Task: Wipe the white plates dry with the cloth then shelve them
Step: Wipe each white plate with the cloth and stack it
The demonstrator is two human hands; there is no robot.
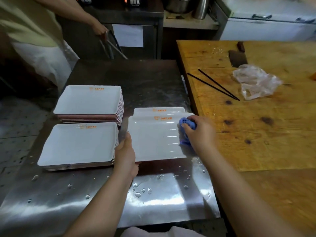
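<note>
A white rectangular plate (155, 139) with an orange logo is lifted slightly above the steel table. My left hand (125, 153) grips its near left edge, thumb on top. My right hand (200, 130) holds a bunched blue cloth (186, 127) against the plate's right side. Wet streaks show on the plate. Under it, farther back, another white plate (159, 110) peeks out. Two stacks of the same plates stand to the left: a near stack (78, 146) and a taller far stack (89, 101).
The steel table (153, 194) carries water drops near its front. A wooden chopping board (256, 117) lies to the right with a cleaver (237, 58), black chopsticks (213, 84) and a crumpled plastic bag (254, 81). Another person (34, 31) holding tongs stands at the back left.
</note>
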